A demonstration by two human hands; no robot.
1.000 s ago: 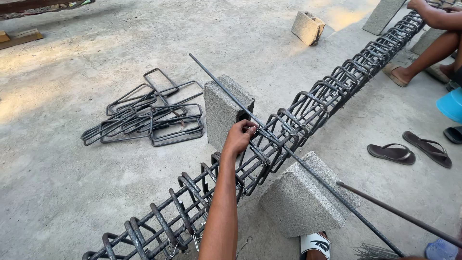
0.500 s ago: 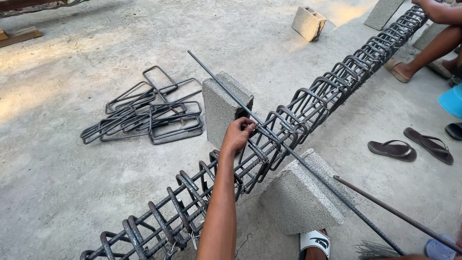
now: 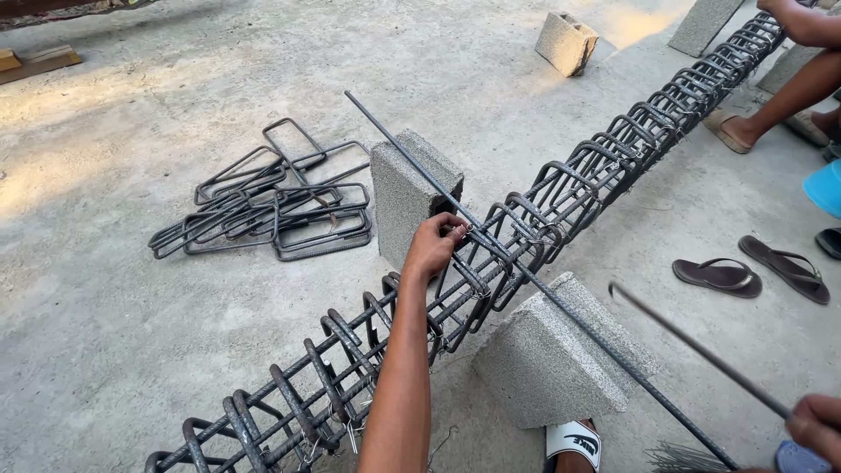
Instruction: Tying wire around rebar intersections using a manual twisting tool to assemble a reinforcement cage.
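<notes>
Little has moved: my left hand [image 3: 435, 248] stays pinching tie wire at a stirrup on the rebar cage [image 3: 491, 263] across two concrete blocks [image 3: 412, 188]. Right hand [image 3: 815, 427] grips a rod [image 3: 701, 355]. Twisting it tight looks next.

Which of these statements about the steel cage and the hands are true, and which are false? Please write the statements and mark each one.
1. The left hand touches the rebar cage. True.
2. The loose stirrups lie in a pile on the concrete floor. True.
3. The cage rests on wooden boxes. False: it rests on grey concrete blocks.
4. The right hand is empty. False: it holds a thin rod.
5. A pair of dark sandals lies beside the cage. True.
</notes>
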